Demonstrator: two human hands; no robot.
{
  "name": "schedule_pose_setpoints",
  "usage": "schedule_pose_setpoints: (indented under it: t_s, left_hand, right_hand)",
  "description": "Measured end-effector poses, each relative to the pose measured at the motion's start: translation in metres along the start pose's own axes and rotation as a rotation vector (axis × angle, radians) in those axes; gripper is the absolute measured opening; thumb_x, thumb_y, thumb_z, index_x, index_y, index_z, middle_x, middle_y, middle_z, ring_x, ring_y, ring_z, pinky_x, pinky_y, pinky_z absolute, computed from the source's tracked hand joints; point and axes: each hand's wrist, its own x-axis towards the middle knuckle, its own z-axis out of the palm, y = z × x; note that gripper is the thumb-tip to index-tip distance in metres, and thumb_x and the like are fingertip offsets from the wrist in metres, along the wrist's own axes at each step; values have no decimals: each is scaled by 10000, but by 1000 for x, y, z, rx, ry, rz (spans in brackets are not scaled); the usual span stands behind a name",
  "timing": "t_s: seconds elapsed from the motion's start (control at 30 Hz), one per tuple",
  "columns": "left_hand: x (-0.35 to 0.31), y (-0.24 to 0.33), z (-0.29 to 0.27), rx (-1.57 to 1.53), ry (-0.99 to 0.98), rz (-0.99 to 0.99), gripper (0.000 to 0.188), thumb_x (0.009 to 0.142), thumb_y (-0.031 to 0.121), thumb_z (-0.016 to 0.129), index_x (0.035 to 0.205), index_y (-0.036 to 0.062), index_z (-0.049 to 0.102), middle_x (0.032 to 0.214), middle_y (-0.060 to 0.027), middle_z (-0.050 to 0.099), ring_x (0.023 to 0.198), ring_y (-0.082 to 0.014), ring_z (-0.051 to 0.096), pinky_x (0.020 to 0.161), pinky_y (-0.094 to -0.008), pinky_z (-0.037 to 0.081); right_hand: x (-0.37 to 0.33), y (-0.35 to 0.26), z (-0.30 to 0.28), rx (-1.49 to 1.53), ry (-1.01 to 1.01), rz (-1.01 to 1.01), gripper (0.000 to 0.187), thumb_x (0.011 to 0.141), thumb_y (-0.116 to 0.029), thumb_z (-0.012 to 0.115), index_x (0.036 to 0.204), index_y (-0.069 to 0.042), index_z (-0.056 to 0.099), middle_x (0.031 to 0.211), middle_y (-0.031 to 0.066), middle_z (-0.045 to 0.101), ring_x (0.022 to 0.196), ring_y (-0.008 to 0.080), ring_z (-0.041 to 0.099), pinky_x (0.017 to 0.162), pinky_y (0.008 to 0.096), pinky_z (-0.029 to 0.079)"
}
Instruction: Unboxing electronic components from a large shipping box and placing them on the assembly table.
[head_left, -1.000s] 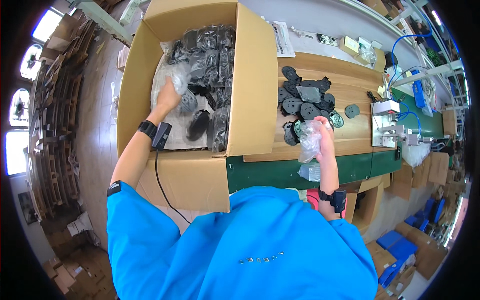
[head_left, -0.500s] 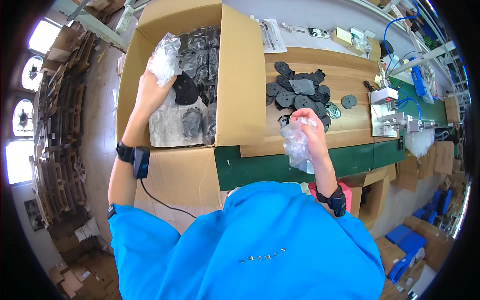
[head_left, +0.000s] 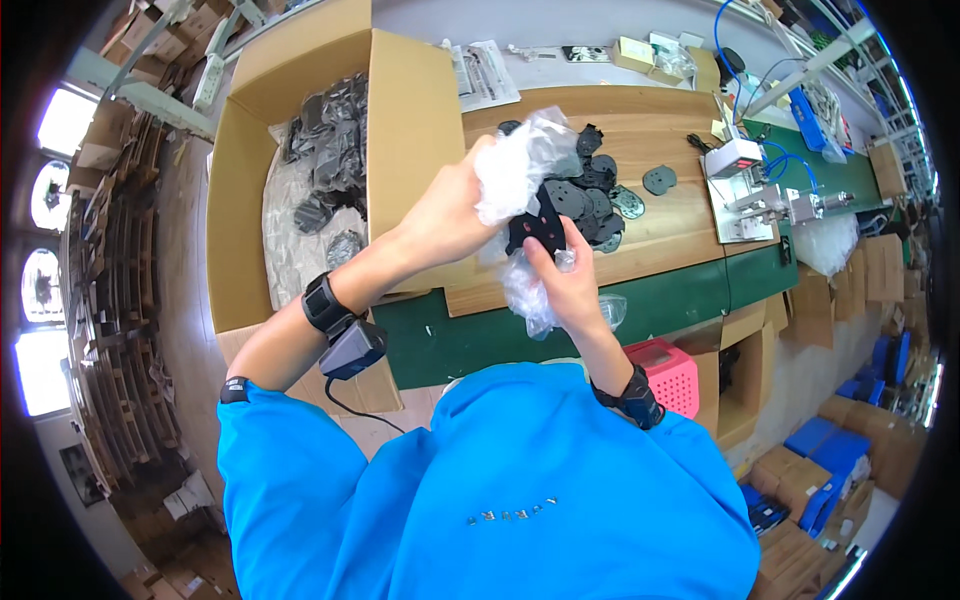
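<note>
Over the near edge of the wooden board, my two hands have come together around a flat black plastic part [head_left: 540, 226] with small holes. My left hand [head_left: 452, 208] is closed on a crumpled clear plastic bag [head_left: 522, 166], which lies against the part's upper end. The thumb of my right hand [head_left: 570, 278] presses on the part's lower end, with the fingers behind it. Another crumpled clear bag [head_left: 530, 298] hangs at my right palm. Just beyond the hands lies a heap of similar black parts [head_left: 575, 200], partly covered by the left bag.
An open cardboard box [head_left: 415, 130] at the left holds bagged dark parts [head_left: 335, 140]. One dark part [head_left: 659, 180] lies alone on the wooden board [head_left: 640, 245]. A metal fixture [head_left: 745, 205] with blue tubes stands right. A pink basket [head_left: 668, 375] sits below the table edge.
My left hand has moved right, out of the cardboard box, carrying the bag and black part. My right hand has shifted slightly left and now grips the part too.
</note>
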Motion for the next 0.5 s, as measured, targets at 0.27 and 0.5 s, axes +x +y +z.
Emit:
schedule_pose_setpoints:
  t_s: [0.27, 0.5]
  left_hand:
    - [-34, -71, -117, 82, 570, -273, 250, 921, 166, 627, 1118, 18, 671, 959, -67, 705, 854, -149, 663, 764, -320, 532]
    - [-163, -222, -169, 141, 348, -960, 304, 769, 218, 728, 1006, 39, 668, 916, -70, 653, 859, -197, 613, 746, -359, 494]
  right_hand:
    - [41, 124, -107, 44, 424, 360, 337, 897, -219, 743, 1124, 8, 641, 995, 79, 697, 850, 164, 651, 751, 327, 530]
    - [97, 184, -148, 411, 382, 564, 320, 892, -217, 745, 1137, -41, 639, 1027, 108, 698, 855, 245, 682, 734, 402, 566]
